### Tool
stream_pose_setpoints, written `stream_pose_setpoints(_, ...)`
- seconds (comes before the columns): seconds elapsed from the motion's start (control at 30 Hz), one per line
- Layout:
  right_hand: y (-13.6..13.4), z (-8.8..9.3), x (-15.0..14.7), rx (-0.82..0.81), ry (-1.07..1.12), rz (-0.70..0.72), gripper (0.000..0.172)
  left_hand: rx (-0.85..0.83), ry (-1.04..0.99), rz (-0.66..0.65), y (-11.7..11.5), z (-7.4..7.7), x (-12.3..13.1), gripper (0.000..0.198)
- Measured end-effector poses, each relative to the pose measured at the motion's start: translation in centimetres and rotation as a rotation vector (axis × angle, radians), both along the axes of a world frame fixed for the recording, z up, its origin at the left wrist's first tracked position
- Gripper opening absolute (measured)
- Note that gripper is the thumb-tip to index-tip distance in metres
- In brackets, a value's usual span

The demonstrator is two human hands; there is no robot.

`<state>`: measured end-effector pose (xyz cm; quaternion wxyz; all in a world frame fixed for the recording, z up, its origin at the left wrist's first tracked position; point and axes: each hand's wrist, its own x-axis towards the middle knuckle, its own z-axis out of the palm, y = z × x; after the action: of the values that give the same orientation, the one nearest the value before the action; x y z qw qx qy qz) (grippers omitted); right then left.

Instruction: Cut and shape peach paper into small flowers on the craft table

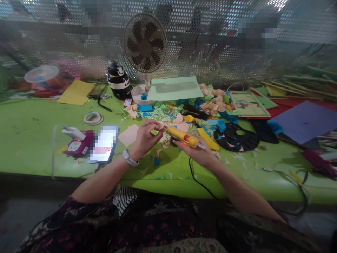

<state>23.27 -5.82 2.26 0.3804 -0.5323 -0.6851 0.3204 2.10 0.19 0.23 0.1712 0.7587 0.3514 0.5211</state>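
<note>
In my right hand [196, 151] is a yellow hot glue gun [179, 134], its tip pointing left. A clear glue stick pokes out of its rear, and a black cord trails down over the table edge. My left hand [147, 137], with a pale band on the wrist, pinches a small peach paper piece [161, 126] right at the gun's tip. Whether the tip touches the paper I cannot tell. Under and around both hands lie peach, blue and green paper scraps. A flat peach paper sheet [129, 135] rests left of my left hand.
A phone [104, 144], a purple power socket [77, 144] and a tape roll [93, 118] are on the left. Behind stand a black bottle [119, 82] and a fan [145, 44]. To the right are a yellow cutter [207, 139], a stapler [195, 111] and a black palette [236, 137].
</note>
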Motion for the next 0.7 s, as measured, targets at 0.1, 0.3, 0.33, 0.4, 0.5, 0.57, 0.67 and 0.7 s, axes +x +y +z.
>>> stream_pose_setpoints(0.1, -0.09, 0.19, -0.1, -0.009, 0.005, -0.003, 0.027, 0.0, 0.001, 0.002, 0.0, -0.01, 0.0, 0.019)
stream_pose_setpoints(0.3, -0.03, -0.02, 0.0, -0.007, 0.007, 0.001, 0.028, -0.001, -0.007, -0.01, 0.0, 0.01, 0.03, 0.02)
stream_pose_setpoints(0.33, 0.01, -0.1, 0.05, -0.003, 0.007, 0.003, 0.029, 0.0, -0.006, -0.01, -0.01, 0.03, 0.03, 0.02)
stream_pose_setpoints(0.4, 0.09, -0.22, 0.12, 0.003, -0.001, 0.004, 0.029, 0.003, -0.003, -0.007, -0.04, 0.08, 0.03, 0.021)
stream_pose_setpoints(0.5, 0.12, -0.29, 0.19, 0.001, -0.033, 0.004, 0.03, 0.004, 0.007, -0.004, -0.08, 0.14, 0.01, 0.022)
stream_pose_setpoints(0.57, 0.09, -0.25, 0.18, -0.001, -0.049, -0.002, 0.03, 0.002, 0.012, -0.003, -0.08, 0.13, -0.01, 0.021)
stream_pose_setpoints(0.67, 0.04, -0.18, 0.14, -0.007, -0.047, -0.003, 0.033, 0.006, 0.01, -0.001, -0.05, 0.06, -0.02, 0.019)
stream_pose_setpoints(0.7, 0.04, -0.17, 0.13, -0.009, -0.043, -0.002, 0.033, 0.008, 0.007, -0.002, -0.04, 0.04, -0.01, 0.019)
